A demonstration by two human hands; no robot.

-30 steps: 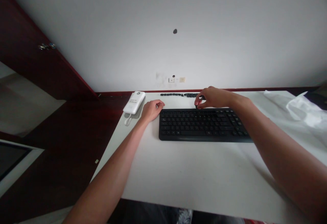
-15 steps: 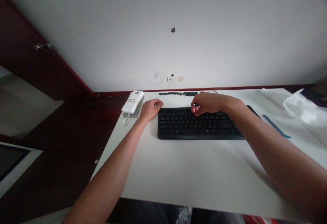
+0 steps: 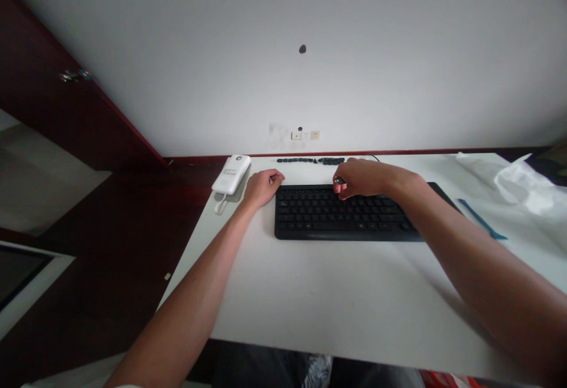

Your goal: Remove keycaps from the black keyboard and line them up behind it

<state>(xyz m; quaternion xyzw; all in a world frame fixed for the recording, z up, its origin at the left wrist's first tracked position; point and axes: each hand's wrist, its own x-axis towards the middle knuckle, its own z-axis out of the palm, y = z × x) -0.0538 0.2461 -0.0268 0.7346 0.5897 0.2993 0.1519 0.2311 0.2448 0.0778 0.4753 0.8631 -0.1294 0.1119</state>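
Note:
A black keyboard [image 3: 328, 219] lies on the white table. My right hand [image 3: 357, 176] is over its upper edge, fingers closed around a small dark, shiny piece [image 3: 339, 181]; its kind is hard to make out, and most of it is hidden by the fingers. My left hand [image 3: 264, 186] rests on the table at the keyboard's upper left corner. Its fingers are loosely curled with a gap to the thumb, and nothing shows in them. Behind the keyboard, several loose black keycaps [image 3: 296, 160] lie in a row. My right forearm covers the keyboard's right part.
A white power bank [image 3: 232, 174] with a short cable lies at the table's left edge. On the right are a blue flat pry tool [image 3: 482, 219] and a crumpled white plastic bag [image 3: 522, 181]. The wall with sockets [image 3: 305, 135] stands behind the table [image 3: 319, 293].
The view has shifted very slightly. Both hands stay in about the same places, the right one still closed over the keyboard's upper edge.

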